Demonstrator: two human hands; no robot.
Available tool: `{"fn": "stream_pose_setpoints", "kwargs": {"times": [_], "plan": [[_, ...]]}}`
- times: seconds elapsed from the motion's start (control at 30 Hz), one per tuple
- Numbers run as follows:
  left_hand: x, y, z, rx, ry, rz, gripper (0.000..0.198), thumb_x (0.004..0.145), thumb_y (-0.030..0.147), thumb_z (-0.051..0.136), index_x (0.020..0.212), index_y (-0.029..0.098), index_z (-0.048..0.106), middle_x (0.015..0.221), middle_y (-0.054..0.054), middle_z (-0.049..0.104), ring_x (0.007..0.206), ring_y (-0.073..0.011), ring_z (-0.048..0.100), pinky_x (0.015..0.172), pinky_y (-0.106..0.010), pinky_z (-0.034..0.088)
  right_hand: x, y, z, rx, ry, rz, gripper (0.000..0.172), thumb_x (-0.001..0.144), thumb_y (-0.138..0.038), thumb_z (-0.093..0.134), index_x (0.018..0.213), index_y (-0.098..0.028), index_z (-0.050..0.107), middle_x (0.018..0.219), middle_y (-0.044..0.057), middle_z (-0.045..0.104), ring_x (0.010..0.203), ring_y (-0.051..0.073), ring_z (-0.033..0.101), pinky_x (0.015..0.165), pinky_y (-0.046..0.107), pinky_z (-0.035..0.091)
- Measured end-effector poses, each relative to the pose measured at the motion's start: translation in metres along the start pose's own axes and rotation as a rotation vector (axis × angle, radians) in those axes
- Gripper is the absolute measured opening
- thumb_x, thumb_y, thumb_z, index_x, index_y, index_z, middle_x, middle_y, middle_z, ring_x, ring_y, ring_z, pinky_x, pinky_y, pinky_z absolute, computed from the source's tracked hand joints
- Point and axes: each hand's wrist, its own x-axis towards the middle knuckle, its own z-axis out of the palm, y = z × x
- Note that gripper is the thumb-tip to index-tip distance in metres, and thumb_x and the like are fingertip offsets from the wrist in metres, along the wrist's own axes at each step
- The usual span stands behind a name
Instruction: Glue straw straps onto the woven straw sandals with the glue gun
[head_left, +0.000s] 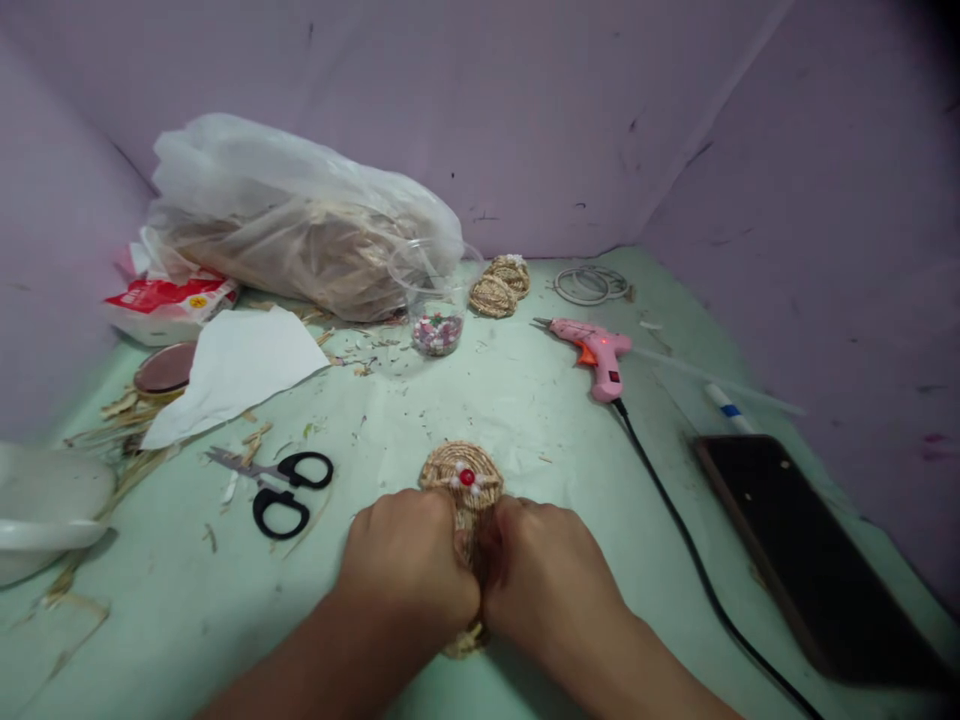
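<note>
Near the front middle of the table lies a woven straw piece (pixel 459 458) with a rounded end, decorated with white petals and a red bead (pixel 466 477). My left hand (pixel 412 555) is closed around its left side. From the right, my right hand (pixel 544 560) grips the same piece, knuckles close to the left hand's. The middle of the straw piece is mostly hidden between the hands; its near end shows below them. My fingertips are out of sight.
Black-handled scissors (pixel 281 490) lie left. A pink glue gun (pixel 596 350) with a black cord (pixel 690 560) and a dark phone (pixel 810 560) are right. Behind stand a bead cup (pixel 437 330), woven straw pieces (pixel 495 292), metal rings (pixel 591 285) and a plastic bag of straw (pixel 300 220).
</note>
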Motion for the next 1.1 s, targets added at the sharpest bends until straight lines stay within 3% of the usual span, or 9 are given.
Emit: {"fn": "stream_pose_setpoints", "kwargs": {"times": [0.23,0.43,0.6,0.9,1.1], "plan": [[0.005,-0.018,-0.005,-0.237,-0.042,0.097,0.027,0.073,0.03,0.043,0.048,0.019,0.04,0.049,0.0,0.046,0.051,-0.0127,0.043,0.049,-0.027,0.023,-0.002,0.022,0.006,0.292,-0.011,0.01,0.016,0.073,-0.02,0.052,0.058,-0.018,0.057,0.054,0.002,0.061,0.048,0.012,0.048,0.048,0.023,0.028],[0.005,-0.021,-0.001,-0.268,-0.012,0.083,0.033,0.069,0.033,0.049,0.044,0.018,0.034,0.045,0.003,0.035,0.048,-0.0104,0.034,0.047,-0.026,0.021,-0.003,0.026,0.004,0.355,-0.057,-0.067,0.018,0.077,-0.021,0.047,0.063,-0.017,0.059,0.053,0.0,0.058,0.048,0.01,0.045,0.046,0.022,0.027],[0.004,-0.015,0.002,-0.223,0.046,0.0,0.025,0.068,0.036,0.048,0.05,0.019,0.044,0.052,0.0,0.048,0.051,-0.0137,0.042,0.049,-0.028,0.022,-0.004,0.02,0.006,0.299,-0.016,0.056,0.018,0.073,-0.025,0.052,0.057,-0.019,0.056,0.053,0.001,0.06,0.047,0.012,0.047,0.046,0.023,0.027],[0.003,-0.006,0.002,-0.083,0.044,-0.024,0.018,0.068,0.033,0.043,0.059,0.021,0.053,0.064,-0.008,0.061,0.063,-0.0252,0.056,0.053,-0.031,0.022,-0.001,0.011,0.009,0.172,0.051,0.022,0.014,0.069,-0.019,0.049,0.056,-0.02,0.054,0.051,0.003,0.061,0.045,0.014,0.049,0.044,0.025,0.023],[-0.001,-0.011,0.002,-0.144,0.036,0.06,0.023,0.073,0.031,0.04,0.055,0.02,0.049,0.061,-0.006,0.06,0.059,-0.0205,0.054,0.052,-0.03,0.025,-0.004,0.016,0.011,0.234,0.03,0.004,0.014,0.073,-0.016,0.049,0.061,-0.018,0.055,0.058,0.003,0.062,0.051,0.013,0.051,0.048,0.024,0.027]]}}
